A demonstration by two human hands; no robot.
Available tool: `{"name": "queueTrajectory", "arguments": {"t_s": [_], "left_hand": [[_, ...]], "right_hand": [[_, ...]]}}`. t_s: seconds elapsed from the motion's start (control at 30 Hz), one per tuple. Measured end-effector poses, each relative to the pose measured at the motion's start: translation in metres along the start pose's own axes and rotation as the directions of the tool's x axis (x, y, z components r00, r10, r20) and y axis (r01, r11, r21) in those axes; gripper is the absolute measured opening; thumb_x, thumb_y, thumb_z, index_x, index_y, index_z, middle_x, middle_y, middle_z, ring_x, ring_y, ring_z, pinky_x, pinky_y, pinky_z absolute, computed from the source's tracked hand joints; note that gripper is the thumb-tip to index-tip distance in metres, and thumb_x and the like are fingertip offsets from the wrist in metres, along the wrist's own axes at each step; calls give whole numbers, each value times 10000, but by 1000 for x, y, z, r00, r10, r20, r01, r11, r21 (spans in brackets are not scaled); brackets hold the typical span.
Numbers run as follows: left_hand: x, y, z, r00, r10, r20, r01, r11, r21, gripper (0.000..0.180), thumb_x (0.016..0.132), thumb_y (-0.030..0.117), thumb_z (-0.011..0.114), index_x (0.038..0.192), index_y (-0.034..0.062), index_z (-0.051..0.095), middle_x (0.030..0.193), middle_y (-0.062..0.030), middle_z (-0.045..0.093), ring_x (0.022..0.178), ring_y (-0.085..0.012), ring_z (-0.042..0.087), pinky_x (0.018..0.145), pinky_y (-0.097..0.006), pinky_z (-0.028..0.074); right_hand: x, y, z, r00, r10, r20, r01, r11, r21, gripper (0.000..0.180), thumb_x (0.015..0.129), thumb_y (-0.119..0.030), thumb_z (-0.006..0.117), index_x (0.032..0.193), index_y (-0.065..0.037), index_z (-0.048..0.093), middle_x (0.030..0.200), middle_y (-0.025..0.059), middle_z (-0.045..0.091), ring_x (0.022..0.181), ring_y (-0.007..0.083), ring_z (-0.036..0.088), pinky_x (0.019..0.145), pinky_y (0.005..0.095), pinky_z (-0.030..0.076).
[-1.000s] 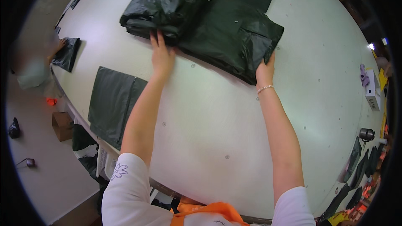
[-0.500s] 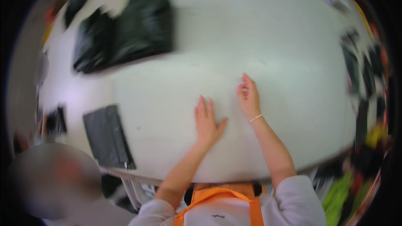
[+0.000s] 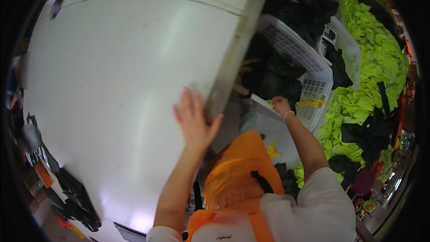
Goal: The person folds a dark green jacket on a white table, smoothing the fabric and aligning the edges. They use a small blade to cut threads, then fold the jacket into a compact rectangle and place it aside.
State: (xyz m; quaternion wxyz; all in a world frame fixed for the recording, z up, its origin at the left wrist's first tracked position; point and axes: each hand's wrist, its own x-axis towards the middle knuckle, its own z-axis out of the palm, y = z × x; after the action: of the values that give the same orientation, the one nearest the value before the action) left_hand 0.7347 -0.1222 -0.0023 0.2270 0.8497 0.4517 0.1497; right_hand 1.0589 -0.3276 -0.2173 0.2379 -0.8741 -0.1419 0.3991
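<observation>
A: Where is the left hand (image 3: 193,118)?
B: Over the table (image 3: 112,71), close to its right-hand edge; its fingers are spread wide, thumb held out toward that edge, with nothing in its grasp; whether the palm presses on the top, I cannot tell.

A: And the right hand (image 3: 282,106)?
B: Off the table, low on the right; its fingers are curled in beside a white bar (image 3: 264,104), at the bar's near end; they look partly closed, but I cannot tell whether they have hold of the bar or of anything else; a pale bracelet (image 3: 287,114) circles the wrist.

A: What lies around that hand?
B: Dark cloth (image 3: 277,80), just beyond the fingers, heaped in a white basket (image 3: 313,87) with slotted walls; yellow strips (image 3: 311,102) show against the basket's near wall, to the right of the hand.

A: Farther out?
B: A second basket (image 3: 353,60) stands behind the first; a big lime heap (image 3: 376,49) of cloth spreads along the right, with dark pieces lying on it; a yellow scrap (image 3: 273,149) lies below the right hand, beside the orange apron (image 3: 242,170); dark packs (image 3: 78,197) sit at the table's far lower left, well apart from both hands.
</observation>
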Motion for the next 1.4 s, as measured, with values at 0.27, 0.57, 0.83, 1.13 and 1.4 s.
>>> {"name": "queueTrajectory", "arguments": {"t_s": [0.27,0.57,0.83,1.13,1.4], "left_hand": [[133,41,78,996,-78,52,54,932,357,1023,719,615,630,1456,37,218,1507,-243,157,1398,-378,161,1111,-517,88],[158,49,132,992,-128,1,116,906,407,1023,761,704,526,1459,29,204,1504,-205,190,1400,-336,164,1122,-478,128],[149,53,121,982,-190,8,170,893,416,1036,752,706,533,1458,24,198,1492,-208,212,1391,-330,191,1117,-480,145],[125,44,88,992,-86,-87,106,960,260,981,751,676,559,1438,33,279,1494,-247,192,1391,-382,183,1107,-511,142],[114,91,88,996,81,-42,-57,912,406,577,663,200,759,1187,77,552,1185,-161,561,1129,-353,514,963,-492,385]], "right_hand": [[240,99,34,978,69,195,2,939,-345,276,861,-196,529,1058,-31,631,998,220,638,986,384,586,859,438,472],[542,140,83,921,0,390,247,775,-582,669,774,-18,571,1396,-122,348,1502,169,204,1208,371,462,977,414,441],[505,201,52,876,203,438,364,317,-876,156,876,-147,557,946,-66,671,944,95,686,860,244,670,717,357,538],[304,37,-162,899,-53,434,325,745,-582,623,862,-194,589,1422,-105,331,795,148,657,683,229,615,655,332,496],[97,-100,-294,966,-256,41,185,794,579,432,872,-73,553,1273,62,465,1161,84,565,964,143,547,840,251,442]]}}
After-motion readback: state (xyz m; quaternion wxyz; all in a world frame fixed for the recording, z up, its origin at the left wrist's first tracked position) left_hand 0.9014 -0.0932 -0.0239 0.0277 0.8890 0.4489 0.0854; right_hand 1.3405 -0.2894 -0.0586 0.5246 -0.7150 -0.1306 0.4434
